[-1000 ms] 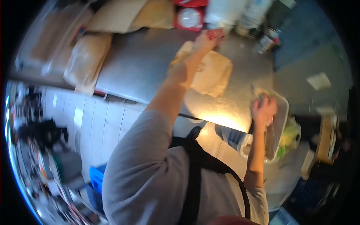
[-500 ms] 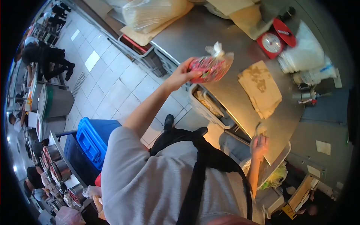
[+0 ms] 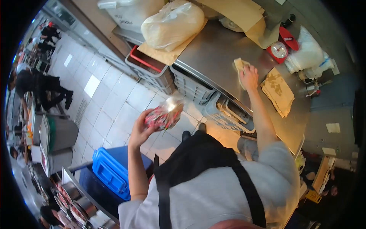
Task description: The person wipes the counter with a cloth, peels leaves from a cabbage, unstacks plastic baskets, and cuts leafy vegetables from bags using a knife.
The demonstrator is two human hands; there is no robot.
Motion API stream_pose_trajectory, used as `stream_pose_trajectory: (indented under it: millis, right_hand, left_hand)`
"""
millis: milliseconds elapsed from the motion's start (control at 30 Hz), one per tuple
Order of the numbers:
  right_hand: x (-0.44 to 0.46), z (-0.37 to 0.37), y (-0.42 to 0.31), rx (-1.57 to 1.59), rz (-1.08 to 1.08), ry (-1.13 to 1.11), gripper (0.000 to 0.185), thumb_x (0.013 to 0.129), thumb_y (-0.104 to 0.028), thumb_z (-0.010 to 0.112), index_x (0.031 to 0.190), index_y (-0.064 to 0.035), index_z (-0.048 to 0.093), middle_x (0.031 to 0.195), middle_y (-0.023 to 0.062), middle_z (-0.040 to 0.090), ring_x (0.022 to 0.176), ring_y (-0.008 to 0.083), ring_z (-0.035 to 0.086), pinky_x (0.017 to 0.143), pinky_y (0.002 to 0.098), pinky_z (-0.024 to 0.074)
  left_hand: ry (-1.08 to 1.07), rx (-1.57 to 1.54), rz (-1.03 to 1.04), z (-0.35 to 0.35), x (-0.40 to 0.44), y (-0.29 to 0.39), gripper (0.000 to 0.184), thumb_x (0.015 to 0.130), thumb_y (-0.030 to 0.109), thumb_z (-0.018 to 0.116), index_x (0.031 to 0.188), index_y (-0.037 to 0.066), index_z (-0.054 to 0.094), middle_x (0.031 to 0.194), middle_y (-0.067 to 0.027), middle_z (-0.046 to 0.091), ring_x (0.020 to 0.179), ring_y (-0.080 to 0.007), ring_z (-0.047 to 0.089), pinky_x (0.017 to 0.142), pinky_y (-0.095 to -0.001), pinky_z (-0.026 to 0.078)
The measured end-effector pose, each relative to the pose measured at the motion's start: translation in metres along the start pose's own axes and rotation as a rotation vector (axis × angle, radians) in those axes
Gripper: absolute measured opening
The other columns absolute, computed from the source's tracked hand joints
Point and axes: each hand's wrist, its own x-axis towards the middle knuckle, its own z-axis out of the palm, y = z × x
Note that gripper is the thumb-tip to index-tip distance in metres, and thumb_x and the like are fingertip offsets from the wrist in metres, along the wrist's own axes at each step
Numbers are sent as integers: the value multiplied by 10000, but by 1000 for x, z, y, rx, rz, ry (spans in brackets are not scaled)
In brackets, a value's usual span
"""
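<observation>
My left hand (image 3: 142, 128) is closed round a clear plastic bag of red and pink pieces (image 3: 164, 115), held up over the tiled floor. What the pieces are I cannot make out. On the steel table (image 3: 213, 49), my right hand (image 3: 249, 77) grips a pale yellow cloth (image 3: 240, 70) that touches the surface. Right of that hand lies a stack of brown paper sheets (image 3: 278, 91) with a dark wet stain on top.
A red dial scale (image 3: 278, 51) and clear plastic bags (image 3: 305, 51) stand along the wall. A full white bag (image 3: 173, 24) sits at the table's far end. Grey crates (image 3: 192, 84) are under the table. Behind my left arm is a blue-lidded bin (image 3: 110, 171). Other people work far left.
My left hand has drawn the bag away from the table, out over the floor. My right hand has reached from the near table edge to the middle, with the cloth in it.
</observation>
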Motion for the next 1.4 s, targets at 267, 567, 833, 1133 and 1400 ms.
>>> stream_pose_trajectory:
  millis: [267, 567, 833, 1133, 1400]
  right_hand:
    - [146, 125, -19, 7, 292, -96, 410, 814, -369, 421, 1140, -141, 518, 1220, 125, 427, 1181, 290, 301, 952, 430, 284]
    - [72, 69, -166, 73, -563, 76, 241, 746, -147, 468, 935, -58, 588, 1031, 122, 565, 1035, 271, 491, 904, 429, 365]
    - [133, 101, 64, -252, 298, 191, 256, 709, -161, 485, 919, -83, 608, 982, 115, 589, 936, 260, 545, 757, 432, 451]
    - [0, 39, -145, 239, -203, 83, 274, 682, -169, 524, 943, -158, 608, 1023, 35, 550, 1052, 207, 456, 872, 408, 362]
    - [-174, -67, 45, -62, 453, 159, 389, 571, -88, 558, 958, -127, 546, 1008, 63, 521, 1024, 258, 467, 813, 422, 367]
  left_hand:
    - [85, 72, -54, -35, 28, -2, 501, 685, 37, 636, 1146, -29, 451, 1040, -98, 531, 954, -179, 523, 772, -295, 478]
    - [38, 23, -7, -62, 111, -4, 519, 706, 86, 652, 1159, -34, 429, 1049, -106, 533, 953, -169, 521, 814, -284, 437]
    - [-139, -51, 10, -62, 205, 0, 530, 715, 76, 649, 1176, -23, 407, 1071, -102, 521, 967, -160, 511, 836, -279, 421]
    - [-135, 1, 263, 29, 328, -32, 528, 797, 151, 601, 1232, 5, 338, 1181, -125, 445, 1059, -227, 454, 870, -323, 392]
    - [296, 1152, 758, 119, 309, 6, 710, 695, 274, 666, 1290, 91, 325, 1276, -172, 378, 1135, -357, 399, 863, -496, 344]
